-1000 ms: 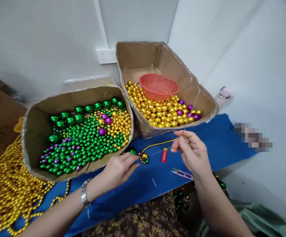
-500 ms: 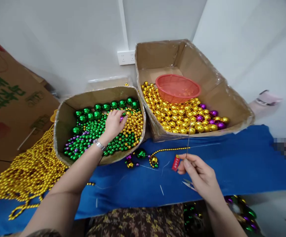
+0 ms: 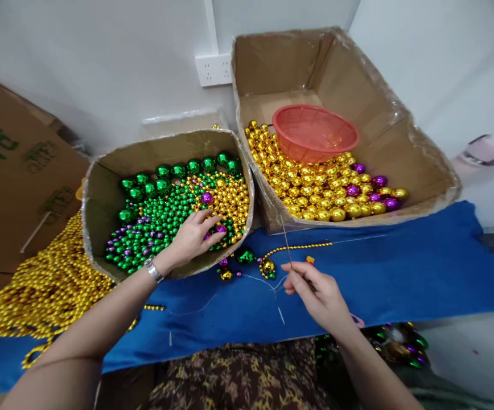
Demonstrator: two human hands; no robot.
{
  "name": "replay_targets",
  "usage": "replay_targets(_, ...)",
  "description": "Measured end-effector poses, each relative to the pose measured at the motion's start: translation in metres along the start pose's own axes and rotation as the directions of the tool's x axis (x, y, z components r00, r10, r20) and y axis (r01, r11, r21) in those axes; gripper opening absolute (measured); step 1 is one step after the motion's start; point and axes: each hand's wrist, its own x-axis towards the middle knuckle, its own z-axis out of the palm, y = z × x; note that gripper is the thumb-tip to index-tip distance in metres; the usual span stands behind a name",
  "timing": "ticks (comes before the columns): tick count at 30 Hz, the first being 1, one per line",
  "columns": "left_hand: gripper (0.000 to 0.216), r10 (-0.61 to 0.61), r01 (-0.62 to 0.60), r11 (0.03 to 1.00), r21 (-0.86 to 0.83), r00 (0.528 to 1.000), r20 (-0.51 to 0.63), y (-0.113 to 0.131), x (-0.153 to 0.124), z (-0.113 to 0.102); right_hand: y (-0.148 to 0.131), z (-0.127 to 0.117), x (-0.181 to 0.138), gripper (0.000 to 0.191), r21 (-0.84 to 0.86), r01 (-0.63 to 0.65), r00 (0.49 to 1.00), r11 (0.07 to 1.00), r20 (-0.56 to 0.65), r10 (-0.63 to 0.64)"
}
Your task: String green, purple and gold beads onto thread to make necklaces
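My left hand reaches into the left cardboard box of green, gold and purple beads, with curled fingers resting on the beads by a purple bead. My right hand pinches a long thin needle that points up and slightly left. A thin white thread trails from it across the blue cloth. A strand of small gold beads with larger gold, green and purple beads at its left end lies on the cloth between my hands.
The right cardboard box holds large gold and purple beads and a red plastic basket. Heaps of gold bead strands lie at the left. More beads sit below the table edge at right. A wall socket is behind.
My left hand has drawn back toward the box's near side, over the purple bead. My right hand has shifted left and the needle now tilts left. The view has tilted down slightly.
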Motion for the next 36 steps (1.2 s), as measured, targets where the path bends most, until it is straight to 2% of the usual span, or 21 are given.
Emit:
replay_targets(3,0.035,0.016,-0.022,0.998,-0.063,0.995,-0.095,0.008,0.011,-0.008,0.001,0.003,0.003,0.022,0.005,-0.019,0.999,1.000,0.029,0.019)
replay_targets(6,0.032,-0.071,0.044,0.988,-0.149,0.981,-0.182,0.000,0.058,-0.006,-0.002,0.009,0.010,0.022,-0.007,-0.012,0.999,1.000,0.036,0.012)
replay_targets(8,0.034,-0.156,0.139,0.983,-0.121,0.976,-0.149,-0.010,0.100,0.000,-0.004,0.014,0.014,0.023,-0.018,0.011,0.999,1.000,0.038,-0.010)
replay_targets(11,0.047,-0.308,0.307,0.950,-0.046,0.952,0.004,-0.022,0.156,0.013,-0.005,0.022,0.019,0.025,-0.029,0.034,0.999,0.999,0.041,-0.033)
replay_targets(12,0.051,-0.328,0.329,0.943,-0.043,0.944,0.022,-0.024,0.169,0.017,-0.004,0.025,0.019,0.025,-0.034,0.034,0.999,0.999,0.042,-0.033)
replay_targets(14,0.053,-0.349,0.351,0.935,-0.057,0.936,0.045,-0.028,0.187,0.024,-0.002,0.029,0.020,0.026,-0.046,0.028,0.999,0.999,0.042,-0.026)
replay_targets(17,0.049,-0.367,0.370,0.922,-0.111,0.929,0.052,-0.029,0.196,0.027,0.001,0.032,0.019,0.027,-0.061,0.025,0.999,0.998,0.024,-0.024)
replay_targets(20,0.047,-0.388,0.390,0.903,-0.181,0.921,0.045,-0.027,0.187,0.017,0.004,0.032,0.018,0.027,-0.072,0.044,0.999,0.996,0.003,-0.044)
replay_targets(22,0.045,-0.411,0.393,0.821,-0.414,0.910,0.049,-0.022,0.170,0.007,0.006,0.032,0.017,0.028,-0.080,0.051,0.999,0.996,-0.002,-0.051)
replay_targets(23,0.044,-0.428,0.376,0.698,-0.609,0.901,0.066,-0.019,0.158,0.001,0.006,0.032,0.017,0.028,-0.084,0.051,0.999,0.995,-0.001,-0.052)
replay_targets(24,0.043,-0.434,0.335,0.499,-0.799,0.895,0.104,-0.015,0.144,-0.004,0.007,0.033,0.018,0.028,-0.090,0.053,0.999,0.995,0.000,-0.053)
replay_targets(25,0.042,-0.428,0.289,0.277,-0.917,0.891,0.151,-0.011,0.128,-0.009,0.006,0.035,0.018,0.028,-0.100,0.060,0.998,0.993,0.002,-0.060)
replay_targets(26,0.041,-0.420,0.255,0.082,-0.963,0.885,0.199,-0.006,0.112,-0.013,0.005,0.036,0.019,0.028,-0.116,0.073,0.997,0.991,0.005,-0.073)
replay_targets(27,0.040,-0.406,0.237,-0.061,-0.970,0.881,0.240,-0.001,0.095,-0.016,0.004,0.038,0.019,0.028,-0.135,0.090,0.996,0.987,0.007,-0.090)
replay_targets(29,0.036,-0.390,0.223,-0.222,-0.949,0.872,0.295,0.009,0.062,-0.021,0.000,0.042,0.019,0.026,-0.183,0.135,0.991,0.974,0.009,-0.136)
replay_targets(31,0.034,-0.379,0.222,-0.278,-0.935,0.869,0.319,0.019,0.033,-0.024,-0.003,0.044,0.019,0.025,-0.228,0.175,0.984,0.958,0.011,-0.178)
replay_targets(36,0.045,-0.397,0.239,-0.273,-0.932,0.854,0.335,0.038,-0.018,-0.027,-0.003,0.041,0.015,0.022,-0.302,0.245,0.968,0.921,0.021,-0.250)
